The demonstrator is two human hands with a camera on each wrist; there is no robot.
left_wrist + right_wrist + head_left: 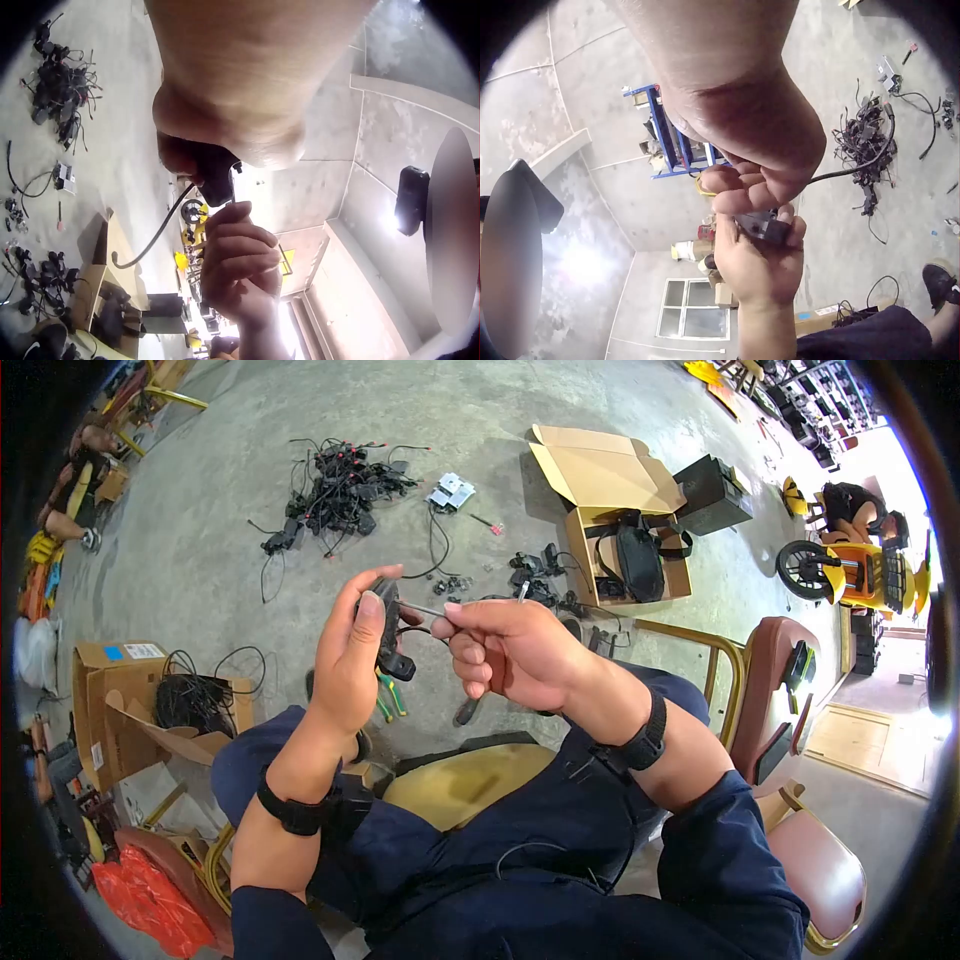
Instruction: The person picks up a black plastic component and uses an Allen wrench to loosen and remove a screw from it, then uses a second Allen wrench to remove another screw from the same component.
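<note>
My left hand grips a small black plug-like part with a black cable hanging from it. In the left wrist view the same black part shows under the palm, its cable curving down. My right hand pinches a thin metal tool whose tip meets the black part. The right wrist view shows the part held between both hands, the right hand above it. I sit with both hands over my lap.
A heap of black cables and connectors lies on the concrete floor ahead. An open cardboard box holds a black bag. Another box with cables stands at my left. Green-handled pliers lie below my hands. A chair stands right.
</note>
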